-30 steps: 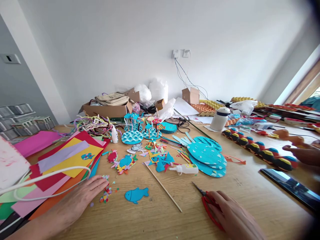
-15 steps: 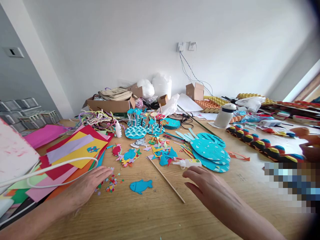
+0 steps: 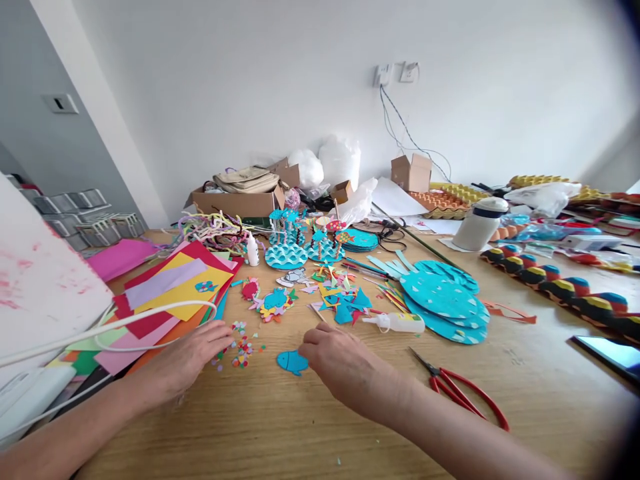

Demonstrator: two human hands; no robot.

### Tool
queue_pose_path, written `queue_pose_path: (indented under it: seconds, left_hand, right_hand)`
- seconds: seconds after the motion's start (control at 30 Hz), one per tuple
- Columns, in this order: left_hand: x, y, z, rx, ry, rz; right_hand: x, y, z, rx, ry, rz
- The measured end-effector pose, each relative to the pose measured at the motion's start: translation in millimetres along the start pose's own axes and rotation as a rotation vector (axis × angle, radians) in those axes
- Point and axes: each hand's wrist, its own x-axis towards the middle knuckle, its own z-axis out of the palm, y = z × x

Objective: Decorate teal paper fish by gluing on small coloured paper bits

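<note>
Wood table [image 3: 310, 427] w/ paper fish [image 3: 293, 361], scissors [image 3: 460, 390], glue bottle [image 3: 397, 323], confetti [image 3: 240, 347].

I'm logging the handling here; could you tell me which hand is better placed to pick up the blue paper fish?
Probably the right hand: its fingertips reach the blue paper fish, while the left hand rests flat by the confetti.

Paper fish [image 3: 293, 361] between hands; scissors [image 3: 457, 389] right of it; glue bottle [image 3: 397, 323] behind; paper stack [image 3: 165, 293] left.

Bare table [image 3: 300, 427] up front — scissors [image 3: 463, 393] right, paper stack [image 3: 165, 300] left.
</note>
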Motion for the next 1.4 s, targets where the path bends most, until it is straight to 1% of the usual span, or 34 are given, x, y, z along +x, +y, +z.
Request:
queue_pose_path:
  seconds: [0.1, 0.23, 0.33, 0.4, 0.47, 0.53, 0.6, 0.67, 0.77, 0.87, 1.0, 1.07, 1.13, 1.2, 1.27, 1.33, 1.4]
  left_hand:
    - [1, 4, -6.4, -0.008, 0.009, 0.036]
    - [-3, 18, -13.3, -0.015, 0.006, 0.037]
    - [-10, 29, -9.8, -0.001, -0.016, 0.069]
    - [-17, 32, -4.7, 0.021, -0.023, 0.074]
    - [-25, 30, -2.0, 0.053, -0.015, 0.081]
    - [-32, 24, -5.1, 0.072, 0.017, 0.076]
    - [-37, 16, -14.1, 0.069, 0.059, 0.023]
    - [-41, 11, -24.8, 0.061, 0.048, -0.040]
    - [-43, 11, -33.3, 0.061, 0.010, -0.051]
    - [-45, 18, -29.3, 0.092, 0.023, -0.032]
    - [-43, 29, -19.2, 0.220, 0.066, -0.010]
    - [-40, 32, -16.3, 0.278, 0.071, -0.033]
    - [-35, 35, -14.0, 0.300, 0.051, -0.069]
    - [-30, 37, -11.4, 0.295, 0.036, -0.096]
    - [-27, 37, -8.5, 0.285, 0.047, -0.108]
    - [-28, 35, -6.8, 0.285, 0.083, -0.100]
    - [-31, 32, -7.5, 0.280, 0.133, -0.066]
  right_hand:
    - [14, -3, 1, 0.014, 0.032, -0.039]
    - [31, -11, 5, 0.017, 0.062, -0.088]
    - [40, -21, 9, 0.020, 0.076, -0.116]
    - [44, -27, 12, 0.020, 0.060, -0.130]
    - [48, -32, 16, 0.019, 0.050, -0.144]
    - [52, -35, 19, 0.018, 0.051, -0.149]
    - [57, -38, 23, 0.017, 0.057, -0.156]
    - [61, -42, 27, 0.018, 0.076, -0.181]
    - [67, -49, 28, 0.025, 0.093, -0.213]
    - [72, -51, 25, 0.024, 0.086, -0.203]
    - [76, -43, 21, -0.012, 0.077, -0.140]
    - [80, -37, 23, -0.032, 0.069, -0.114]
    - [85, -35, 29, -0.042, 0.076, -0.094]
    - [89, -36, 34, -0.040, 0.108, -0.089]
    - [92, -37, 36, -0.041, 0.145, -0.105]
    - [90, -34, 31, -0.049, 0.168, -0.118]
    - [84, -24, 21, -0.070, 0.178, -0.093]
